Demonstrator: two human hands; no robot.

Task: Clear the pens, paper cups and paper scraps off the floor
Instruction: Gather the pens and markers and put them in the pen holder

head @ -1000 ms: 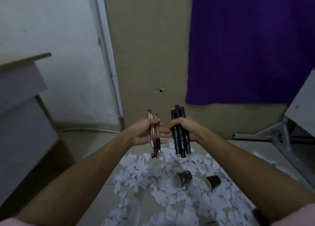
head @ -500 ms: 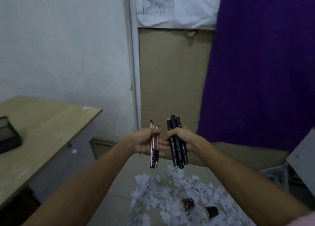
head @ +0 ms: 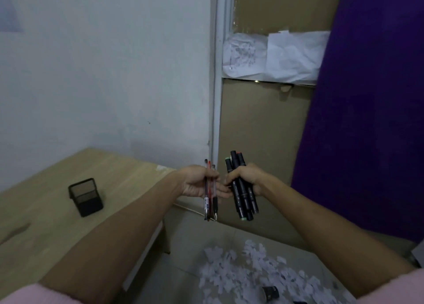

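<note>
1. At the centre of the frame my left hand curls round three slim ballpoint pens, red and clear-barrelled, and my right hand, just beside it with fingertips touching, is closed tight round a bundle of thick black marker pens.
2. A second ago the torn white paper scraps filled the lower middle; now they sit at the bottom edge, and a light wooden desk with a black mesh pen holder has come into the left of the frame. I judge I have stood up with the pens.
3. Both bundles run near vertical, tips toward the bottom of the frame, the markers leaning slightly left at the top.
4. The scraps and a dark paper cup, lower right, remain on the floor.
</note>
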